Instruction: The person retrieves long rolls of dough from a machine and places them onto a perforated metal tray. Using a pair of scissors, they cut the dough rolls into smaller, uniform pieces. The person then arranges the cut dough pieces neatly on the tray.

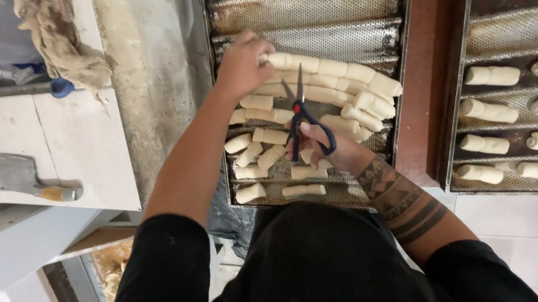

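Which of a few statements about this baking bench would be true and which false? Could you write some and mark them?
1. The right hand holds scissors with blue handles. True.
2. The left hand rests on a long dough roll. True.
3. The dough lies in a round bowl. False: it lies on a perforated metal tray.
4. A cleaver lies on the white counter at the left. True.
5. The second tray at the right holds no dough. False: it holds dough pieces in rows.
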